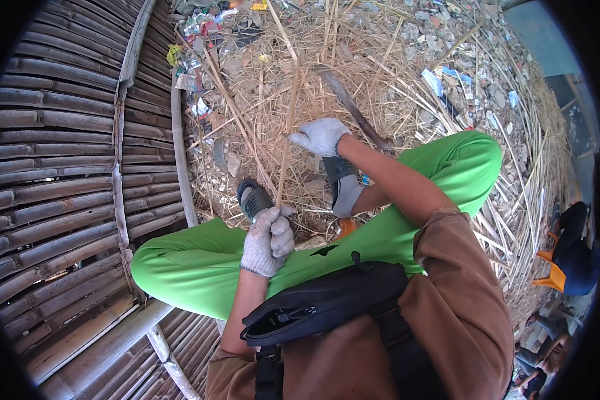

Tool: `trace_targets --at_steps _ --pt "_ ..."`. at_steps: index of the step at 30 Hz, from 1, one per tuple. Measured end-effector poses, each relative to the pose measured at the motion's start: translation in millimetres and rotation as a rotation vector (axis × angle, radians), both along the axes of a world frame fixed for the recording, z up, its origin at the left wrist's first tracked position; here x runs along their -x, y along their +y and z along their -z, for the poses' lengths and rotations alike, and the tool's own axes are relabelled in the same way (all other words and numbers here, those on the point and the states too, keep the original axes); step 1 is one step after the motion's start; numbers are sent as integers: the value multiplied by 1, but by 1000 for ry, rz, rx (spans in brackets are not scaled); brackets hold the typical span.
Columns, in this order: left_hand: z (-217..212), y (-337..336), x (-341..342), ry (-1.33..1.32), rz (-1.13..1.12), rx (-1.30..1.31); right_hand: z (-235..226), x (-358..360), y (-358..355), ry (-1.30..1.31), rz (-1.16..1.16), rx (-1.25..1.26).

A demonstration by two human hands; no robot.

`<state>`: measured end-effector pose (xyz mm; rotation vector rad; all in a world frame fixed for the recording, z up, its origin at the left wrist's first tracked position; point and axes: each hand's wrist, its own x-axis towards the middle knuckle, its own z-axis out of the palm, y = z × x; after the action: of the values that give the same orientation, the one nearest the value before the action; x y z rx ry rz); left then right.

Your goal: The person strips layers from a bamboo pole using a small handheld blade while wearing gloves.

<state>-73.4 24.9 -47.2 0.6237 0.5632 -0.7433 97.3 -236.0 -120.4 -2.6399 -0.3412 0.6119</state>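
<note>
My left hand (269,243), in a whitish knit glove, is closed in a fist around the near end of a thin tan bamboo strip (292,100). The strip runs upright in the picture, away from me over the litter. Farther along it, my gloved right hand (321,137) has its fingertips pinched together at the strip; the exact contact is partly hidden by the glove. A dark curved blade (345,100) lies on the ground just beyond the right hand. My feet, in dark sandals (253,199), rest on either side of the strip.
A bamboo slat wall or platform (60,160) fills the left side. Straw-like shavings and rubble (373,53) cover the ground ahead. Many pale split strips (507,220) lie at the right. Beyond them, another person (573,250) sits by an orange chair (550,272).
</note>
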Motion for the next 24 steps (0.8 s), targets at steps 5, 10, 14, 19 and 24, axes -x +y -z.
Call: trace_targets --at_steps 5,10,14,19,24 --pt "3 3 -2 24 -37 148 2 1 1 -21 16 -9" --pt "-1 6 0 28 -55 152 -14 20 8 -13 -42 -4" --pt "0 6 -2 31 -51 153 -42 69 28 14 -168 -61" --pt "2 7 -1 16 -41 170 -55 77 35 29 -222 -89" --pt "1 6 1 17 -32 120 -35 46 18 16 -151 -25"
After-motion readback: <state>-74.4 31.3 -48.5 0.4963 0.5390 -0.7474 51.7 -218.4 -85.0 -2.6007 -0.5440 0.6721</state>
